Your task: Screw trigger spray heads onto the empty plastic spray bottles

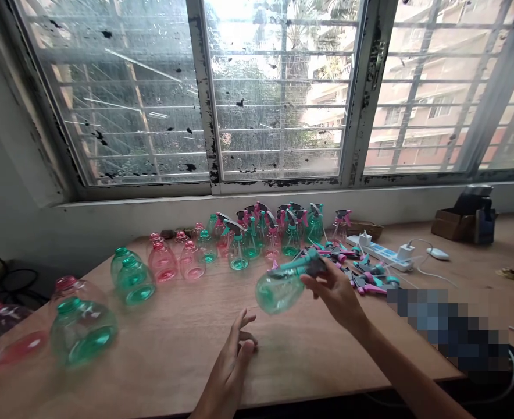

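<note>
A clear green spray bottle [278,291] hangs tilted above the table, its base pointing left. My right hand [333,288] is closed around its grey and teal trigger head. Just left of and below the bottle, my left hand [235,355] is held with fingers apart and nothing in it. Loose spray heads [366,273] in pink, grey and teal lie in a pile beyond my right hand. Behind the bottle stand several green and pink spray bottles with heads fitted [272,238].
Open-necked bottles, green [82,331] and pink [163,262], stand along the left of the wooden table [174,355]. A white power strip [383,253] with plugs and cables lies right of the pile. A cardboard box [451,224] sits at the back right, beneath the window.
</note>
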Demonstrator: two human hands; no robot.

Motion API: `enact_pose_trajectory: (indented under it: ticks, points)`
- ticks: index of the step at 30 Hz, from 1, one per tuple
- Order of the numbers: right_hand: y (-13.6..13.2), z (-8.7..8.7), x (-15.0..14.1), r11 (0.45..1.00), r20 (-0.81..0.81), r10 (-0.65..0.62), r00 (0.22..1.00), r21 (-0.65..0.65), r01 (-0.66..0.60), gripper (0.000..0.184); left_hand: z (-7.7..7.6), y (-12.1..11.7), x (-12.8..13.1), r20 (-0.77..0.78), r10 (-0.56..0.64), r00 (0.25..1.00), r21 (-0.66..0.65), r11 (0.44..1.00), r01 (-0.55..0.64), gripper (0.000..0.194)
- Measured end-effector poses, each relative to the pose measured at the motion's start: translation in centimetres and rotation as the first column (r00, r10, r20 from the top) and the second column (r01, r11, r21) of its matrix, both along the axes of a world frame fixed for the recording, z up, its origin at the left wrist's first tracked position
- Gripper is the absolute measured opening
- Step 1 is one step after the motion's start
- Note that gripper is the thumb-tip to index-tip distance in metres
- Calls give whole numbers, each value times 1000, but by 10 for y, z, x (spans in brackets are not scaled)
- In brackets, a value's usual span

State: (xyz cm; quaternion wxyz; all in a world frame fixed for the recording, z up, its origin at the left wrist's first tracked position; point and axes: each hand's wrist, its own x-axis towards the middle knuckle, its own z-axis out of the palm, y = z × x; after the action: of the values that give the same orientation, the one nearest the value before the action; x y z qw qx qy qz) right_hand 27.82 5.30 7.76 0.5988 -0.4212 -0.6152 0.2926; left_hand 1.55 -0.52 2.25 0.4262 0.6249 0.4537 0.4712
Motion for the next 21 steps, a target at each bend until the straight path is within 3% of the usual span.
enact_pose_trajectory:
  ticks: [3, 5, 7, 12, 21]
  points:
    - [36, 29, -8, 999, 146, -23, 989, 48, 16, 48, 9, 0, -2, -36, 36, 999, -29, 999, -37, 55]
    - [59, 40, -18, 998, 198, -45, 979, 60, 34, 48, 15, -1, -4, -88, 43, 995, -51, 998, -48, 48]
    - [78, 44, -29, 996, 261, -70, 963, 63, 55, 44, 16, -2, -5, -100, 58, 993, -64, 996, -65, 55]
    - [113, 41, -51, 983, 399, -182, 899, 59, 173, 34, 7, 0, -6, -52, 108, 993, -110, 987, -113, 65]
    - [153, 28, -73, 946, 548, -295, 783, 51, 321, 28, -1, 6, -3, -52, -4, 999, -100, 995, -1, 58]
